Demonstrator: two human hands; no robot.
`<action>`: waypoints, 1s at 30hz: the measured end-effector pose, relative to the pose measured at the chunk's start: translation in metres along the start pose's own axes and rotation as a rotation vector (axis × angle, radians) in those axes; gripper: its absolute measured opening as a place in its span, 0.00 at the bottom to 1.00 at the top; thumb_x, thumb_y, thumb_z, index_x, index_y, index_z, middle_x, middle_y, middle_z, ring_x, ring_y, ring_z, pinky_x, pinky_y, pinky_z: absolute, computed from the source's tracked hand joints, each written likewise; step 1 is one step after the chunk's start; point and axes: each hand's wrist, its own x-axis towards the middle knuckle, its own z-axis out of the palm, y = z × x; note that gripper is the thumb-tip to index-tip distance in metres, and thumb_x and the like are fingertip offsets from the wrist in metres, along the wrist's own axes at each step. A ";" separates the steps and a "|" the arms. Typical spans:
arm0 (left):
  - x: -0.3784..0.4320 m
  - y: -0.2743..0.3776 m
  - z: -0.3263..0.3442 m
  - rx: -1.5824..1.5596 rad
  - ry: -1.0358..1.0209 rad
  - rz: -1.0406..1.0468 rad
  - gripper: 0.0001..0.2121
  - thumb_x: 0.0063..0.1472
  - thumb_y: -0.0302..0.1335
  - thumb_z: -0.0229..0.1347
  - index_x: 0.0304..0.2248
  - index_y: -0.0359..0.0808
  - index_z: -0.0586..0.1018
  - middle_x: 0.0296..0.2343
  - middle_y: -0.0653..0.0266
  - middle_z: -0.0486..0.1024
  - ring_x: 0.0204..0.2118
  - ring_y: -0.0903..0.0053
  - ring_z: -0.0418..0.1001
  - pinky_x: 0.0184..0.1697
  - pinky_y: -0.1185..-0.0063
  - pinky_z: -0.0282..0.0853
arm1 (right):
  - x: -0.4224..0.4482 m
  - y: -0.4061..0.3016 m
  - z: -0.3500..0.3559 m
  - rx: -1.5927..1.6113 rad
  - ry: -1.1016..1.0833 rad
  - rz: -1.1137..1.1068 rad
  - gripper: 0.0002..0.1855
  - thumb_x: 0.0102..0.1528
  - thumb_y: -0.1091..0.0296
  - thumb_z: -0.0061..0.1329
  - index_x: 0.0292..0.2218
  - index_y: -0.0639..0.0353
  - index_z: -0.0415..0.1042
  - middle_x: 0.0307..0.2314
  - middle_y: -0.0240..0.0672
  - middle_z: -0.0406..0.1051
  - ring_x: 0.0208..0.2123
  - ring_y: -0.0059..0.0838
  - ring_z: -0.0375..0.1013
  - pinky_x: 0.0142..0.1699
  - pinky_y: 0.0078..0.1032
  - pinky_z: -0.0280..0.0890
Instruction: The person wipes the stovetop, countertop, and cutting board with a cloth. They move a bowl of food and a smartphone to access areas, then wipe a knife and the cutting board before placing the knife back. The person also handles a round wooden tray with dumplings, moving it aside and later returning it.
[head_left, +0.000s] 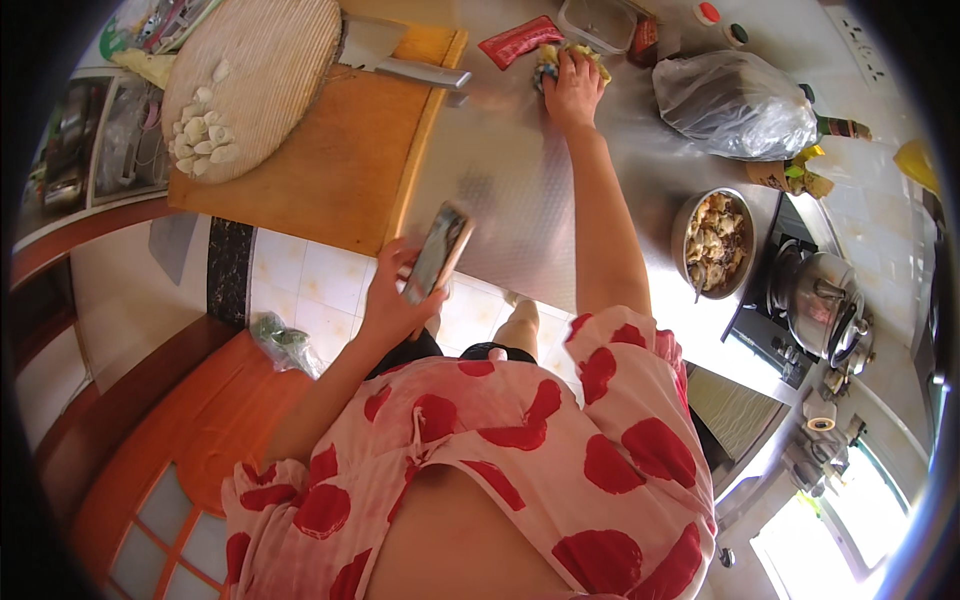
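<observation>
My left hand (399, 292) grips a smartphone (437, 251) in a light-coloured case, held in front of the counter edge with its screen facing up. Far out over the steel countertop (499, 187), my right hand (576, 86) presses down on a crumpled multicoloured cloth (549, 60). Just left of that cloth lies a red packet (520, 41). A clear plastic container (598, 24) sits behind it. To the left, a cleaver (420, 71) rests on a wooden board (330, 165), its blade beside a round chopping block (255, 67) that bears several pale pieces of food (196, 135).
A metal bowl of food with a spoon (718, 244) stands at the right, near a gas stove (780, 330) with a lidded pot (823, 300). A clear plastic bag (735, 105) and bottles line the wall. A bag of greens (283, 341) lies low at the left.
</observation>
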 end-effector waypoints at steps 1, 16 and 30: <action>-0.011 -0.009 -0.014 0.021 0.010 -0.028 0.37 0.41 0.28 0.60 0.49 0.32 0.52 0.39 0.54 0.66 0.38 0.72 0.67 0.38 0.77 0.63 | 0.005 -0.013 0.006 -0.043 0.018 0.046 0.25 0.42 0.63 0.48 0.44 0.55 0.63 0.46 0.38 0.58 0.49 0.41 0.53 0.52 0.39 0.48; -0.059 -0.030 -0.056 -0.115 0.136 -0.119 0.37 0.40 0.23 0.58 0.50 0.34 0.52 0.42 0.54 0.63 0.40 0.71 0.63 0.42 0.77 0.59 | -0.021 -0.060 -0.004 -0.080 -0.148 0.103 0.27 0.45 0.60 0.44 0.45 0.63 0.61 0.45 0.46 0.58 0.50 0.47 0.53 0.53 0.42 0.49; -0.046 -0.011 -0.019 -0.229 0.197 -0.153 0.34 0.43 0.22 0.57 0.49 0.35 0.53 0.42 0.54 0.63 0.42 0.72 0.63 0.42 0.78 0.60 | -0.105 -0.058 -0.111 0.623 -0.180 0.424 0.18 0.50 0.71 0.45 0.44 0.57 0.64 0.49 0.43 0.54 0.50 0.40 0.57 0.53 0.30 0.53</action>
